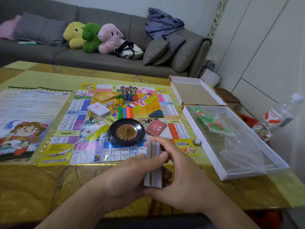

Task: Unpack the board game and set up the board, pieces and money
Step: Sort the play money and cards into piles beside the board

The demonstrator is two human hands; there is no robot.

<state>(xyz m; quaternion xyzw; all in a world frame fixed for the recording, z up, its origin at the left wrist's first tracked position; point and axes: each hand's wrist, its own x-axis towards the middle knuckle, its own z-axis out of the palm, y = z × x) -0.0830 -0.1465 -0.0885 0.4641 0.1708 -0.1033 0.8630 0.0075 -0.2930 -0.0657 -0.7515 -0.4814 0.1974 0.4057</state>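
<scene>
The paper game board (66, 134) lies flat on the yellow table (41, 187). On it stand a black roulette wheel (126, 131), a white card deck (98, 109), a red card pack (156, 127), coloured bars (125, 112) and small plastic pieces (125, 97). A white die (197, 141) lies by the board's right corner. Near the front edge, both hands hold a thick stack of paper money (154, 164) on edge. My left hand (127, 180) grips it from the left, my right hand (179, 176) from the right.
An instruction sheet (28, 116) lies left of the board. The open box lid (196, 93) and the box tray (222, 172), holding plastic bags with red and green pieces (209, 120), sit at the right. A water bottle (279, 114) lies beyond them. A sofa stands behind the table.
</scene>
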